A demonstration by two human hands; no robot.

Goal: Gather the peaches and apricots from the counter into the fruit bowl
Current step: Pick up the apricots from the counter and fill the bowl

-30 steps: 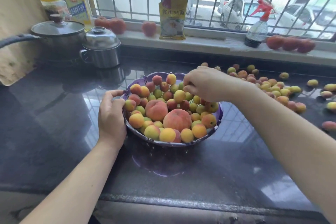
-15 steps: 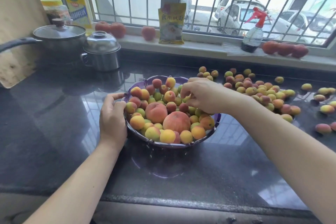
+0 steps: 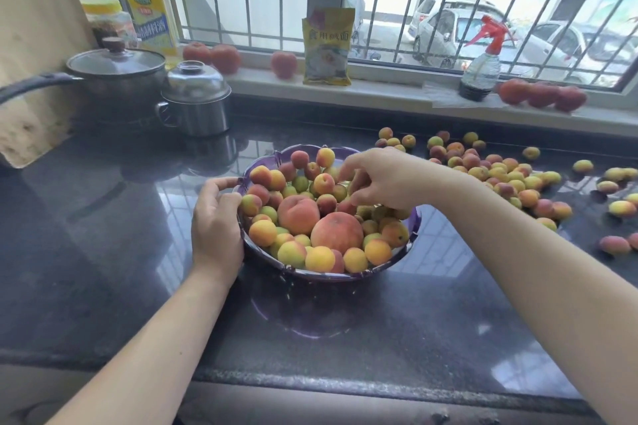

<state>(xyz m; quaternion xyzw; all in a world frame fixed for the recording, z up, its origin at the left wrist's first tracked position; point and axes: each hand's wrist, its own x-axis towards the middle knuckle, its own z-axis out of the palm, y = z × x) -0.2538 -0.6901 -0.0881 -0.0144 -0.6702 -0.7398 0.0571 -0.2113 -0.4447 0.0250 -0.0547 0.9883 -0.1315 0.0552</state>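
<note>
The purple fruit bowl (image 3: 328, 275) stands mid-counter, heaped with apricots and two large peaches (image 3: 298, 216) (image 3: 336, 233). My left hand (image 3: 215, 224) grips the bowl's left rim, thumb over the edge. Over the bowl's far right side hovers my right hand (image 3: 379, 183), fingers spread and pointing down onto the fruit, with nothing clearly held. Several loose apricots (image 3: 497, 176) lie in a pile on the dark counter to the right of the bowl, with more scattered toward the right edge (image 3: 618, 209).
A lidded pan (image 3: 117, 79) and a steel pot (image 3: 195, 100) stand at the back left. On the window sill are tomatoes (image 3: 226, 59), a yellow packet (image 3: 328, 48) and a spray bottle (image 3: 481, 69). The counter's front edge (image 3: 310, 379) runs below.
My right hand, bunched above the bowl a second ago, has sunk onto the fruit and spread its fingers. The left hand kept its grip on the rim. The view shifted downward.
</note>
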